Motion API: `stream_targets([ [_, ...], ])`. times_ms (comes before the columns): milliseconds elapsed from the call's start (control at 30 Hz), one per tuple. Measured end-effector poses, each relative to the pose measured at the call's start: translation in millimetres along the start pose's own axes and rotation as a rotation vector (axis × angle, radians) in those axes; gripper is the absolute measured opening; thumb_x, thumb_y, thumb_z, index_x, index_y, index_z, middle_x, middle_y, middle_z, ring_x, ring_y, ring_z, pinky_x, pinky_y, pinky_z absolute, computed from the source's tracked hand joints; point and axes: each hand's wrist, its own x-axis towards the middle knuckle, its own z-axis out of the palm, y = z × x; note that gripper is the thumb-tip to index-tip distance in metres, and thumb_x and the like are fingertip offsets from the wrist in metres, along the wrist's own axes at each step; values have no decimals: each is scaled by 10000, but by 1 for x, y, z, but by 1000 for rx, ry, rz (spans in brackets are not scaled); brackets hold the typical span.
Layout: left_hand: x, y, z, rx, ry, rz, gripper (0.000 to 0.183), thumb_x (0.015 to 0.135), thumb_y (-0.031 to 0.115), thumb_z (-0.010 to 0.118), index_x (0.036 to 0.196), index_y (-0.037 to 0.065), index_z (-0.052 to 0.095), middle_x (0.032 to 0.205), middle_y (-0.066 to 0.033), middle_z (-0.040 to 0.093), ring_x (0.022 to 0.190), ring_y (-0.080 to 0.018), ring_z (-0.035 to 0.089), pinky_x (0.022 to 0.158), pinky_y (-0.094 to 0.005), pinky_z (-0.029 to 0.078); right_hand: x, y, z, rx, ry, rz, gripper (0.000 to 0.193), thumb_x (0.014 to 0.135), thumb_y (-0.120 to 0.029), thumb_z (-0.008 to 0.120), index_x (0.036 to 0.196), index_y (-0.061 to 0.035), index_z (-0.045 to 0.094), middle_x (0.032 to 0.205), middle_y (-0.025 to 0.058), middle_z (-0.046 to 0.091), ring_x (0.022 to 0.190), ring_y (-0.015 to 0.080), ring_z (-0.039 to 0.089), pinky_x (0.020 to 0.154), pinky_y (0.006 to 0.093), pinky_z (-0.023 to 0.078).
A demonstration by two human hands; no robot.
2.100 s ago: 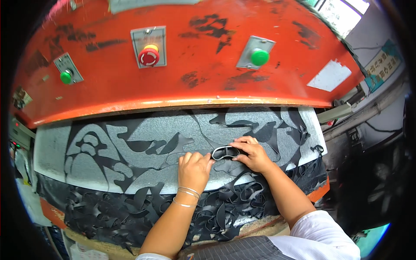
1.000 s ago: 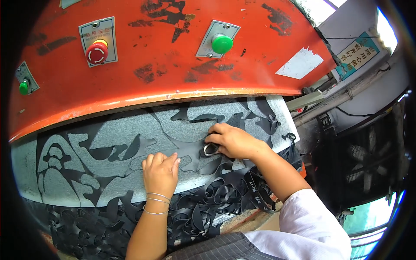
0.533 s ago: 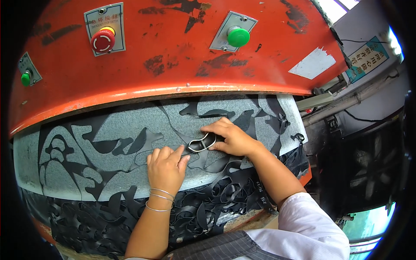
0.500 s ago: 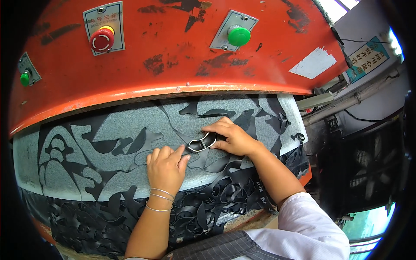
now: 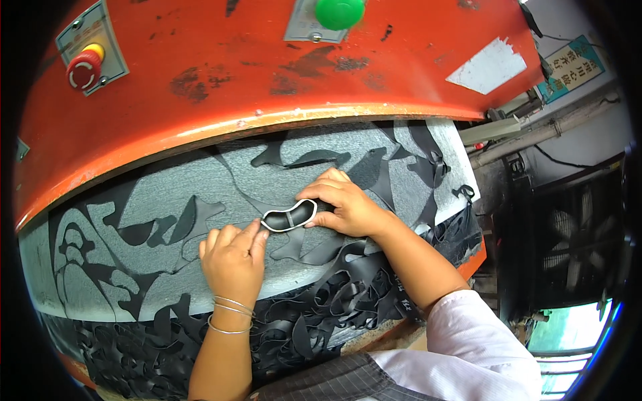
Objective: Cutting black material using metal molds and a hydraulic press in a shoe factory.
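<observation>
A curved metal cutting die (image 5: 289,216), bean-shaped with a dark inside, lies on a thin black sheet (image 5: 314,252) spread over the grey pad (image 5: 221,180) of an orange press. My right hand (image 5: 346,205) grips the die's right end with thumb and fingers. My left hand (image 5: 233,257), with bangles on its wrist, rests flat on the pad, and its fingertips touch the die's left end.
The orange press head (image 5: 267,73) hangs just beyond the hands, with a red button (image 5: 83,67) at its left and a green button (image 5: 340,12) at top. Tangled black offcuts (image 5: 294,321) hang over the pad's near edge. A fan (image 5: 575,240) stands at right.
The view has swung left and closer. Both hands and the die have shifted slightly along the sheet; the left fingertips now touch the die's left end.
</observation>
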Motion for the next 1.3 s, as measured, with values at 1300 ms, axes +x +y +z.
stream_targets([
  [1300, 104, 66, 103, 244, -304, 794, 213, 789, 125, 625, 978, 39, 675, 920, -103, 663, 888, -295, 615, 779, -371, 535, -134, 43, -42, -320, 660, 457, 462, 741, -241, 758, 1102, -20, 573, 957, 165, 550, 893, 376, 571, 771, 423, 477],
])
